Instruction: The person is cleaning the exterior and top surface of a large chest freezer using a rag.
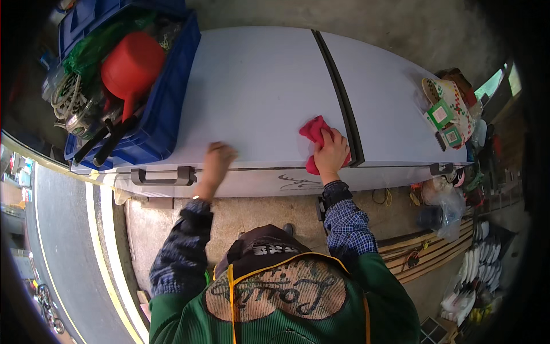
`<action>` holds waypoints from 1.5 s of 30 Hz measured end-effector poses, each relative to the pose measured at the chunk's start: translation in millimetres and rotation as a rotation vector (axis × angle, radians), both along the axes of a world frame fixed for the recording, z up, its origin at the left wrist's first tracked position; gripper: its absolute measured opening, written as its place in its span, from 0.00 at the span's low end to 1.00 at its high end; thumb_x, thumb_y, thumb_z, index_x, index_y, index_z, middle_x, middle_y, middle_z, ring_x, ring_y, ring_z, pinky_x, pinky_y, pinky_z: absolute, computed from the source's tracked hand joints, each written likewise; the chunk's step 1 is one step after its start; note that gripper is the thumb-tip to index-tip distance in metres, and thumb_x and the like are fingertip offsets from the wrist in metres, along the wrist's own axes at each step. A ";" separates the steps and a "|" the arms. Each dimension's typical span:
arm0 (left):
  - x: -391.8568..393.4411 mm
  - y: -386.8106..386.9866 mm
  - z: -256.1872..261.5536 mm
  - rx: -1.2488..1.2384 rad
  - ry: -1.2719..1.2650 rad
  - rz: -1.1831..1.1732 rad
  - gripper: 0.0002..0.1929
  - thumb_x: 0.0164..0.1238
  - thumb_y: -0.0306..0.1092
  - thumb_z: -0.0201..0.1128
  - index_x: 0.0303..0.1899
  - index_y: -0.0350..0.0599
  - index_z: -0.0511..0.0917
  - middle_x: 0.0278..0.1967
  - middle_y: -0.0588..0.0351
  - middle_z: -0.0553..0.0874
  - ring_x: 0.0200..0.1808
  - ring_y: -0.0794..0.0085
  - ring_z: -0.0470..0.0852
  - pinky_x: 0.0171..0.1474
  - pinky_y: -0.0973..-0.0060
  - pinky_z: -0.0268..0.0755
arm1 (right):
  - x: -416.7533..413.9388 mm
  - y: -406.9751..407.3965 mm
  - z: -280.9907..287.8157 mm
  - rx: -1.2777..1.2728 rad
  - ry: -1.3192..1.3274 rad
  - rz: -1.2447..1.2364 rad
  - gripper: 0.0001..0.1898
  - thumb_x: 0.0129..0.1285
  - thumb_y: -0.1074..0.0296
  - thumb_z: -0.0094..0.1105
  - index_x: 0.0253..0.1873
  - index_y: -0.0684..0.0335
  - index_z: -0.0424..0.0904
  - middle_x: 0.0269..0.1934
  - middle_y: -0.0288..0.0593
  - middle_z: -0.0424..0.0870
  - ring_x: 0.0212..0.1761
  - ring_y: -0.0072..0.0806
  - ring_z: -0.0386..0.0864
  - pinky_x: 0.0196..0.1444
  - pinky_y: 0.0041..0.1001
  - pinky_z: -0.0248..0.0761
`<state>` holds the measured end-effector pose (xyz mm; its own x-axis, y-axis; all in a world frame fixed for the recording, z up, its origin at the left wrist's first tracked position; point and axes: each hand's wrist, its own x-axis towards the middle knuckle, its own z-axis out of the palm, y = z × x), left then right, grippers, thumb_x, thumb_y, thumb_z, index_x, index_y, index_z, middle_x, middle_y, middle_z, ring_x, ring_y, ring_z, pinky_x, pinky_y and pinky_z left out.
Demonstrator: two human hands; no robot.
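Note:
My right hand (332, 152) presses a crumpled red cloth (317, 131) onto the white lid of a chest freezer (258, 94), close to its front edge and just left of the dark strip (339, 99) dividing the top. My left hand (218, 161) is over the same lid's front edge, right of a dark handle (163, 176). It is blurred, with its fingers bent, and whether it holds something small cannot be told.
A blue plastic crate (172, 107) on the left holds a red dipper (133, 64), green plastic and a rope coil. A patterned item (451, 103) with green cards lies at the lid's right end. Wooden slats (429, 253) lie at the lower right; a road runs at the left.

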<state>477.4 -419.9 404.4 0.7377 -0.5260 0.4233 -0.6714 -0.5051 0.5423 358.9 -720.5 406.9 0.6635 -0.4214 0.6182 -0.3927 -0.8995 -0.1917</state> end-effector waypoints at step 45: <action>-14.6 -112.2 -2.5 -0.031 0.110 -0.320 0.02 0.56 0.31 0.67 0.29 0.46 0.84 0.32 0.51 0.85 0.36 0.58 0.82 0.40 0.64 0.75 | -9.0 -15.7 -0.2 0.059 -0.016 0.030 0.22 0.48 0.67 0.65 0.52 0.53 0.80 0.54 0.40 0.74 0.52 0.41 0.71 0.52 0.41 0.63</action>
